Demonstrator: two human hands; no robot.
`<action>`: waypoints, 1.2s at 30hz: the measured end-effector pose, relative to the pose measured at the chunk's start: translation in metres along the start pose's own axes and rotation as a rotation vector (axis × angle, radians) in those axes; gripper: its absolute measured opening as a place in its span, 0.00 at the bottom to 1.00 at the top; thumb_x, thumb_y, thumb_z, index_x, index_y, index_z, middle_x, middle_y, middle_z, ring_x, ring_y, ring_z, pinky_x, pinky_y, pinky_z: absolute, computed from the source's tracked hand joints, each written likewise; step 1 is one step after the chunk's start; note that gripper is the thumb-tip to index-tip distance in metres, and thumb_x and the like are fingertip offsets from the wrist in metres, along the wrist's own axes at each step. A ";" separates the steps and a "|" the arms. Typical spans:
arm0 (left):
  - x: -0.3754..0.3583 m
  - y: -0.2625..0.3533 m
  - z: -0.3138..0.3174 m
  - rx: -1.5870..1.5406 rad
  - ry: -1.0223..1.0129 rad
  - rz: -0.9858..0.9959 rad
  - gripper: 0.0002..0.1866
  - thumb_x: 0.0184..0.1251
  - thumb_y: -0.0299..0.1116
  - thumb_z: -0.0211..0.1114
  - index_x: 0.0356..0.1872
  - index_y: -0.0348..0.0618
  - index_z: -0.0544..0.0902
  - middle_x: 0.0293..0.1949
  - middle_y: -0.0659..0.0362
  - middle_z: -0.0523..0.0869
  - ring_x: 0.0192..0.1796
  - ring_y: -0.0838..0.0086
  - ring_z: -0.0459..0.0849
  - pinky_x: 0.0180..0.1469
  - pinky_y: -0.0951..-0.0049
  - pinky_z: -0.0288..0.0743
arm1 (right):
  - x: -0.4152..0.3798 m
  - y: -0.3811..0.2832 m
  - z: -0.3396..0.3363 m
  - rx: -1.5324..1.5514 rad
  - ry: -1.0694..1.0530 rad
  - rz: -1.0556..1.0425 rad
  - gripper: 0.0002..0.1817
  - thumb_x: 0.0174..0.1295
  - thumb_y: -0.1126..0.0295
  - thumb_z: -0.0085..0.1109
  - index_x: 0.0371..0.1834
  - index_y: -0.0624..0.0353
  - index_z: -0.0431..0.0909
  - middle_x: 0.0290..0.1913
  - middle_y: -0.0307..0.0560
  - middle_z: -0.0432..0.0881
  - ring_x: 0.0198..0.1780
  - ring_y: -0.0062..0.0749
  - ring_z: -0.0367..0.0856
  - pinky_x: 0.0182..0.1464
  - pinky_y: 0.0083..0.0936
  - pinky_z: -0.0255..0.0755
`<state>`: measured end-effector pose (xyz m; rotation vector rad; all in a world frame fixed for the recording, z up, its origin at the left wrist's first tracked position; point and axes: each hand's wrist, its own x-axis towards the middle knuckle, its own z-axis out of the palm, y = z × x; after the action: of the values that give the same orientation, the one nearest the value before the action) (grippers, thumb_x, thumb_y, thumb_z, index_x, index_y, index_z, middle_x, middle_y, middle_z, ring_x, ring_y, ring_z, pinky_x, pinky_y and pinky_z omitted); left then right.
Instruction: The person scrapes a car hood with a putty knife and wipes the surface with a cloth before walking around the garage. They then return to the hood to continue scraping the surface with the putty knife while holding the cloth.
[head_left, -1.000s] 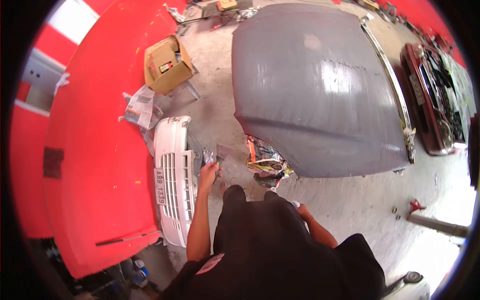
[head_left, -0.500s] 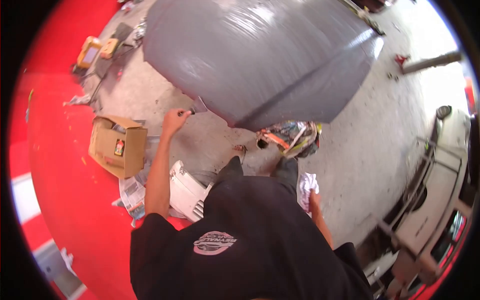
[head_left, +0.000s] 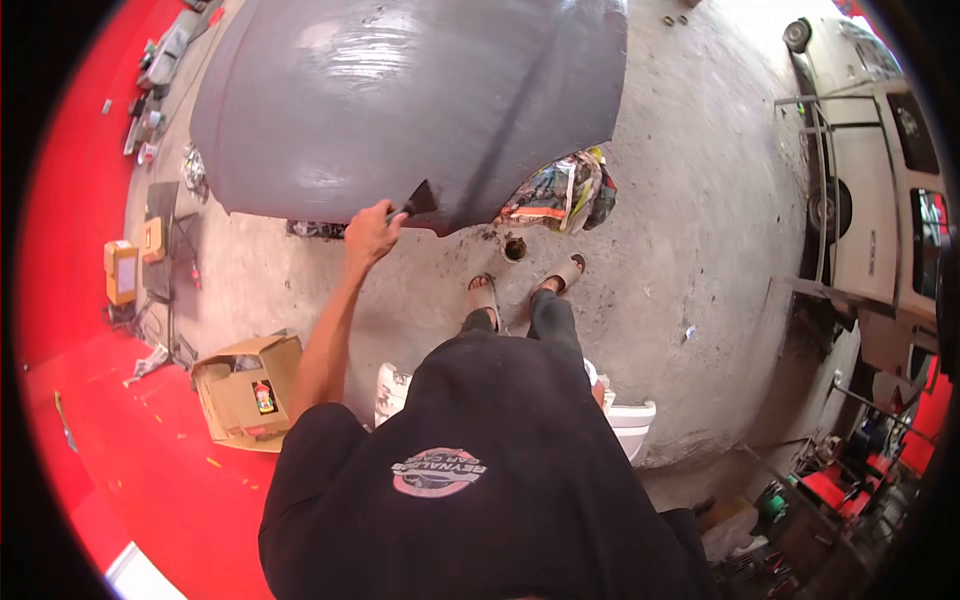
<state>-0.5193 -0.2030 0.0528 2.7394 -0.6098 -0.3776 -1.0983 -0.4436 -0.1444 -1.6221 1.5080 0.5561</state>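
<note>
My left hand [head_left: 372, 235] is closed round the handle of a putty knife [head_left: 423, 200]. The knife's broad dark blade lies against the front edge of a grey car hood [head_left: 400, 110], which has glossy patches on its surface. Low on my right side, my right hand [head_left: 598, 391] shows only in part beside my shirt. A sliver of white cloth [head_left: 589, 371] sticks out at that hand; the fingers are mostly hidden.
A bundle of plastic and paper [head_left: 565, 195] hangs below the hood's corner, near a small round can [head_left: 514, 249] on the concrete floor. At left stands an open cardboard box [head_left: 245, 385]. White car parts [head_left: 630, 425] lie behind my legs; a van [head_left: 870, 190] is at right.
My left hand has brought the putty knife from beside the hood onto its front edge. My right hand has drawn in behind my body with the cloth. The view has shifted.
</note>
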 end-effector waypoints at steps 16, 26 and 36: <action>-0.058 0.009 0.027 0.026 0.029 -0.042 0.15 0.68 0.44 0.64 0.41 0.44 0.88 0.31 0.43 0.87 0.37 0.45 0.87 0.39 0.49 0.80 | 0.006 -0.102 -0.030 0.173 0.202 -0.107 0.27 0.56 0.55 0.61 0.49 0.69 0.84 0.40 0.63 0.88 0.47 0.49 0.87 0.50 0.41 0.75; -0.068 -0.004 0.048 -0.070 0.060 -0.194 0.17 0.68 0.46 0.64 0.38 0.40 0.86 0.34 0.40 0.87 0.40 0.41 0.85 0.41 0.48 0.78 | 0.018 -0.172 -0.056 0.152 0.067 -0.173 0.25 0.56 0.57 0.61 0.45 0.70 0.85 0.38 0.59 0.88 0.41 0.44 0.87 0.45 0.38 0.77; -0.066 -0.043 0.081 -0.594 0.142 -0.351 0.18 0.67 0.45 0.66 0.39 0.36 0.85 0.34 0.41 0.87 0.42 0.45 0.86 0.47 0.53 0.78 | 0.062 -0.185 -0.040 0.363 0.063 -0.204 0.23 0.58 0.61 0.61 0.48 0.72 0.83 0.34 0.48 0.86 0.34 0.32 0.82 0.39 0.35 0.75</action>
<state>-0.5868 -0.1558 -0.0247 2.2562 0.0347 -0.3658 -0.9185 -0.5246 -0.1205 -1.4923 1.3743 0.1099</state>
